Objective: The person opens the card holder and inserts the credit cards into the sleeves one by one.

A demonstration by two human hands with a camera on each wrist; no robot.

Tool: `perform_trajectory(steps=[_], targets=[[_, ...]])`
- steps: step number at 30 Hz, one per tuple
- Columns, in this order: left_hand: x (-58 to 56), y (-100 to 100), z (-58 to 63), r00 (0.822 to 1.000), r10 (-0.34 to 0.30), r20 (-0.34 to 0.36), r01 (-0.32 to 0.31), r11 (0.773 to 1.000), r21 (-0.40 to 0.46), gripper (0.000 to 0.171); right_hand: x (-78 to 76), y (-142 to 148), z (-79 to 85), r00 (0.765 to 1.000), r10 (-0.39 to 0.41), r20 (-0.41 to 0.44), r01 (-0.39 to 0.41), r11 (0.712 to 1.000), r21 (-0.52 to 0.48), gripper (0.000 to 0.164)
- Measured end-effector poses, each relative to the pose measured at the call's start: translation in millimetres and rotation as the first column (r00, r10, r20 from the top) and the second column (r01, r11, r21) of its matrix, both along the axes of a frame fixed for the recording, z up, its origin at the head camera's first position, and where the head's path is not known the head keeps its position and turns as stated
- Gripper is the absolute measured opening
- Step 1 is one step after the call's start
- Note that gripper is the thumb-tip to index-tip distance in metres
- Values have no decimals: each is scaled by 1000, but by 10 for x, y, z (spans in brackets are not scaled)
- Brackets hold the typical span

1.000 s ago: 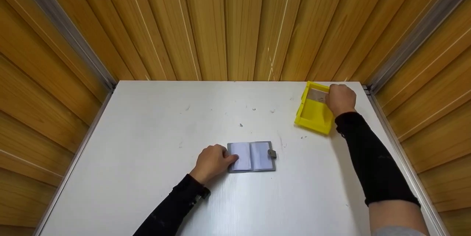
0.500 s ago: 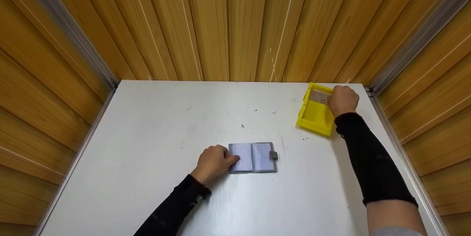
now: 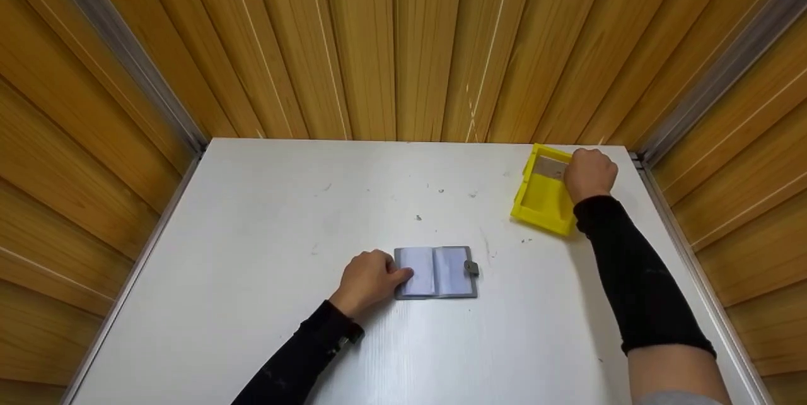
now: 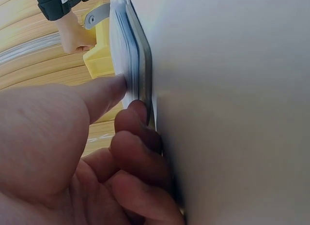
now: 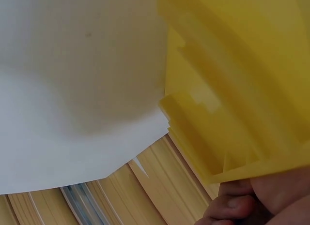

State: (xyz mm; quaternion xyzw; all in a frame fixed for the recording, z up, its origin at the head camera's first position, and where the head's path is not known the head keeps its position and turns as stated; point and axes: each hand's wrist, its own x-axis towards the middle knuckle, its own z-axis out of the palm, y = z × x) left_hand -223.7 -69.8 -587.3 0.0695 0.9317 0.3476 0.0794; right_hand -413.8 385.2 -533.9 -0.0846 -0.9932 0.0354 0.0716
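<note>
A small card holder [image 3: 452, 272] with a grey cover and pale, clear-looking sleeves lies spread open on the white table [image 3: 284, 203]. A snap tab [image 3: 471, 267] sticks out on its right side. My left hand [image 3: 364, 281] pinches its left edge, thumb on the sleeves and fingers curled at the cover's edge, as the left wrist view shows. Farther off at the right, my right hand [image 3: 591, 173] grips the right side of a yellow plastic bin [image 3: 541, 221], which is held tilted. A greyish patch shows inside the bin's far end. The right fingertips are mostly hidden in the head view.
Wood-grain panels [image 3: 372, 45] wall in the table at the back and both sides. Metal rails [image 3: 135, 52] run up the corners. Small dark marks [image 3: 418, 217] dot the tabletop between the card holder and the bin.
The whole head view has shifted slightly, so everything sits a little farther right and lower. Both hands keep their holds on the card holder and the bin.
</note>
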Motion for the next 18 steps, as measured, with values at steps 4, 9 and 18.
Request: perform_trajectory(steps=[4, 9, 18], targets=[[-6, -2, -7, 1000, 3, -3, -3, 1000, -7, 46, 2, 2, 8, 999, -30, 18, 31, 999, -35, 30], [0, 0, -3, 1000, 3, -12, -3, 1000, -16, 44, 10, 8, 37, 997, -59, 43, 62, 994, -86, 36], [-10, 6, -6, 1000, 3, -7, -4, 1000, -22, 46, 18, 28, 59, 998, -55, 38, 59, 992, -115, 36]])
